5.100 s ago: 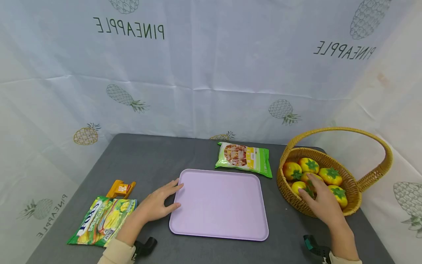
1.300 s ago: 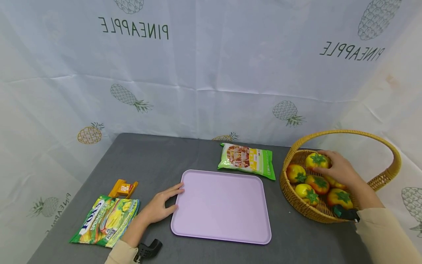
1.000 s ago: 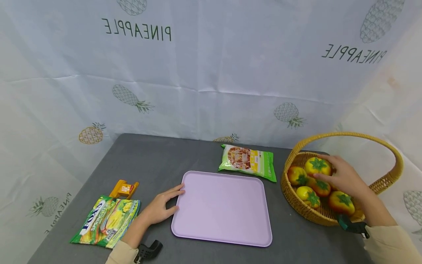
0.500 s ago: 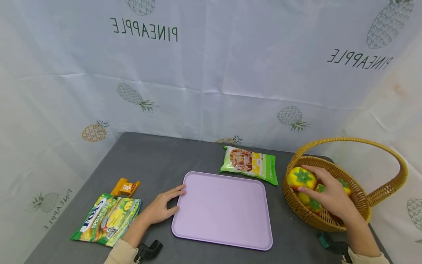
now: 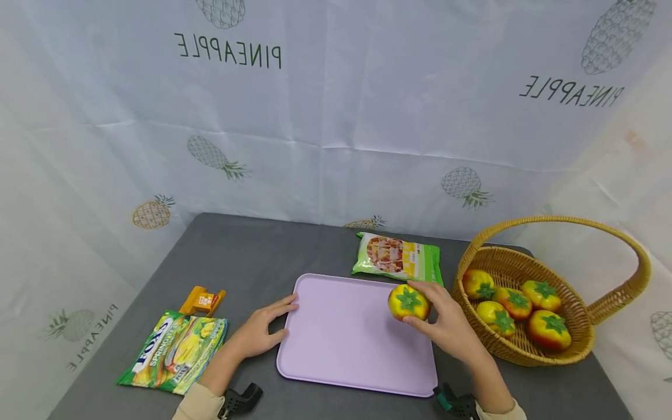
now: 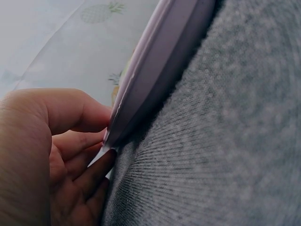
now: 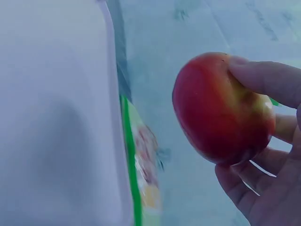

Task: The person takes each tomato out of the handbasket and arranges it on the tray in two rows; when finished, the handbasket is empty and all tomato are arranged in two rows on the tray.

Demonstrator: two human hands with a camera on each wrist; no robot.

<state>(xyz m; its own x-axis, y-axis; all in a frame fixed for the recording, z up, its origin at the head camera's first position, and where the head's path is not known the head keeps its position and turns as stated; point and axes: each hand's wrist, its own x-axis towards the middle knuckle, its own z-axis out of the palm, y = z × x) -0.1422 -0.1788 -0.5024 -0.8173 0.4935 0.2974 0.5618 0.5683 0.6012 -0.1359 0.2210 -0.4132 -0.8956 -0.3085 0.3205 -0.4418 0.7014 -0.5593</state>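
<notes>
My right hand (image 5: 450, 324) holds a yellow-and-red persimmon (image 5: 403, 306) with a green calyx above the right part of a pale purple tray (image 5: 346, 338). In the right wrist view the thumb lies on one side of the persimmon (image 7: 214, 110) and fingers on the other, with the tray (image 7: 56, 141) below. At the tray's left edge is my left hand (image 5: 258, 333), its fingers and thumb extended. The left wrist view shows its thumb touching the tray's rim (image 6: 150, 70).
A wicker basket (image 5: 583, 344) with a tall handle stands at the right, holding several persimmons (image 5: 548, 331). Behind the tray lies a green food packet (image 5: 396, 256). A Fox's candy bag (image 5: 175, 353) and a small orange packet (image 5: 203, 300) lie at the left on the grey table (image 5: 252, 245).
My right hand reached into the basket, took hold of a persimmon and carried it left over the tray. The left hand stays at the tray's left edge.
</notes>
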